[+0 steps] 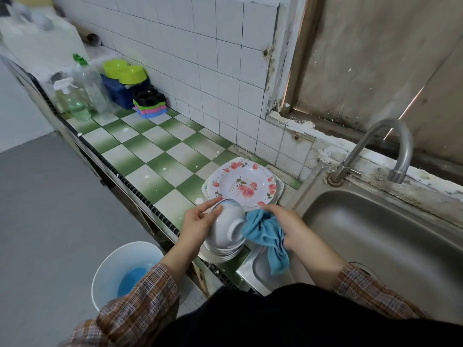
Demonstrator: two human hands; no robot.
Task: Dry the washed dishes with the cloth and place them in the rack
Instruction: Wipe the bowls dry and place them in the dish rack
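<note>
Drying a tilted bowl (228, 221) above the stack (225, 251), cloth at its foot.
The left hand (198, 221) had its grip curled round the bowl's rim; the right hand (288, 226) held the bunched blue cloth (265, 234) at its base. Turning the bowl while the cloth swept foot, then inside, would likely dry it best. Beyond, floral plates (244, 184) waited on the tabletop (150, 156); no rack showed.

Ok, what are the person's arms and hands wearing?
The left hand and right hand are bare: no gloves, rings or watch showing. The left sleeve and right sleeve are brown, orange and white plaid, ending short of the wrists.
</note>
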